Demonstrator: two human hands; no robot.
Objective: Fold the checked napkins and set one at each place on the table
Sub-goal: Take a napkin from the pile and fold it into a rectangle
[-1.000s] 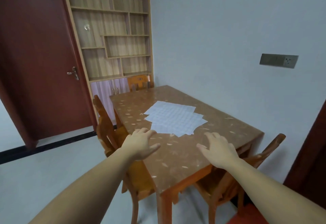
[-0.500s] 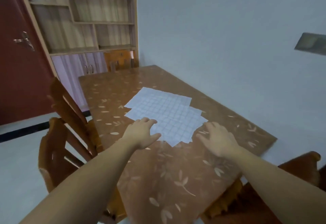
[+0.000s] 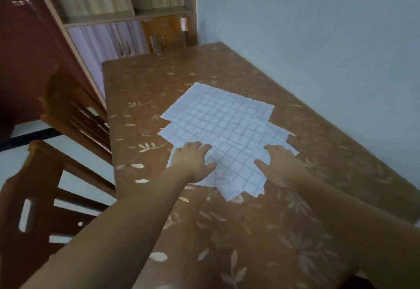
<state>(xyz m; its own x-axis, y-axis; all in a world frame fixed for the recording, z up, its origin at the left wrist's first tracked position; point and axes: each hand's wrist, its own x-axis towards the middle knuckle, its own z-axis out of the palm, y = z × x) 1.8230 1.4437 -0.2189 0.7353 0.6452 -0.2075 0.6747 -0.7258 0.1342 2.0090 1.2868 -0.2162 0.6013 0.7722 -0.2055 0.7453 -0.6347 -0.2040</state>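
A: The left hand (image 3: 192, 162) lies flat with fingers spread on the near left edge of the checked napkins (image 3: 227, 127), and the right hand (image 3: 280, 164) does the same on the near right edge. Neither grips anything, as far as I can see.

B: And where do the napkins sit?

A: In one loose, fanned pile about the middle of the table (image 3: 261, 243), unfolded, with none at a place yet.

B: How would you expect them to handle?

A: Light and thin, I'd judge, and limp rather than stiff. They lie dead flat with crisp corners, so they may be paper; I can't tell. On that glossy top they'd likely slide under a push, and several could lift together.

B: So where to take hold?

A: At a free corner of the uppermost sheet, pinched between thumb and fingertip, with the other palm pressing the rest down.

B: Which way do they point?

A: Each sheet looks close to square, so none has a clear long axis of its own. They're turned a little against one another, with corners sticking out toward the near edge and both sides. The pile as a whole runs lengthwise along the table, slightly skewed to its edges
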